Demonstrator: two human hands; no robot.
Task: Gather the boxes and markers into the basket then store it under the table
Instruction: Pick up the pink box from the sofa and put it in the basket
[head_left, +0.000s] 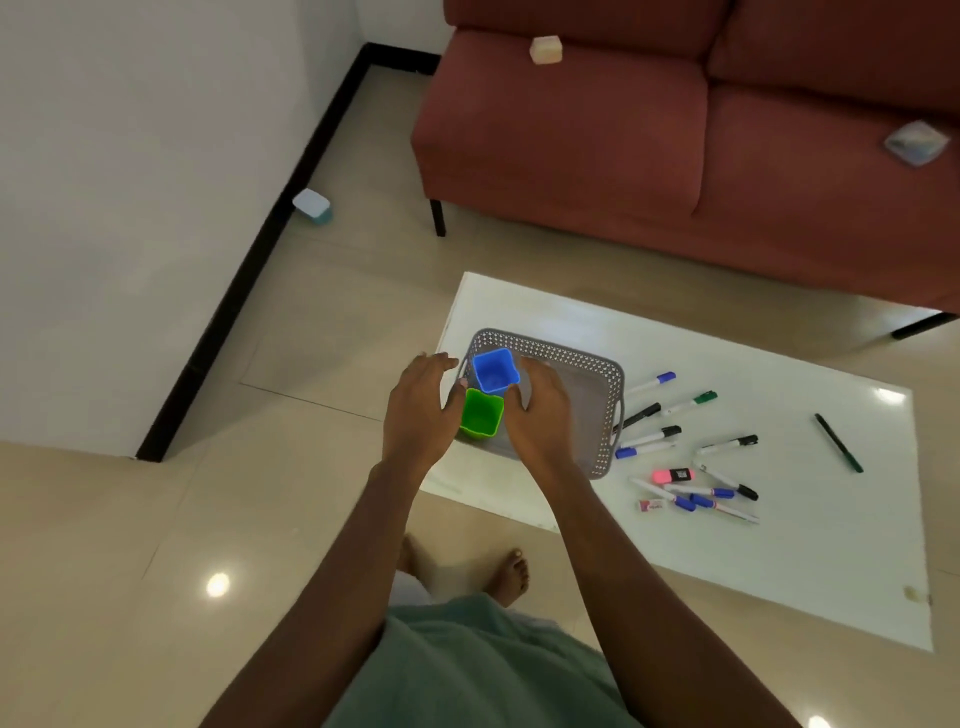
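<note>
Forearms (358, 551) lead to left hand (420, 413) and right hand (541, 418), loosely spread either side of green box (482, 414) in basket (605, 371) (blue box (494, 370) behind); seat it squarely, leaving room for markers (675, 457) scattered on table (779, 571).

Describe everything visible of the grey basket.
The grey basket looks plastic: rectangular, rounded corners, perforated walls, a handle slot in its right end. It stands upright at the left of the white table. A blue box and a green box appear to stand in its left end; the left hand and the right hand partly hide it.
</note>
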